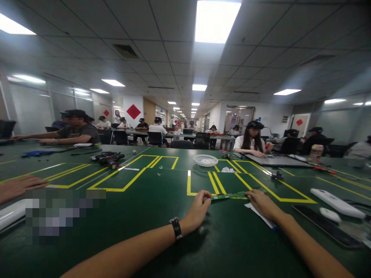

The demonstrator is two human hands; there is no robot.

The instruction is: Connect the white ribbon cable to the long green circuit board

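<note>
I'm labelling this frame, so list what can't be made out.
Head view, all:
Green strip: markings too small; partly covered by left hand and right hand.
White paper: partly behind the right wrist.
White object: cut off by left edge.
Area beside it: masked by pixel blocks.

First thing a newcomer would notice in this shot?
Probably the thin green strip held between the left hand and the right hand, near the middle of the view. Next, the bright yellow tape outlining shapes on the dark green table, with a white basket beyond the hands. Further back, a red diamond stands out on a white wall.
</note>
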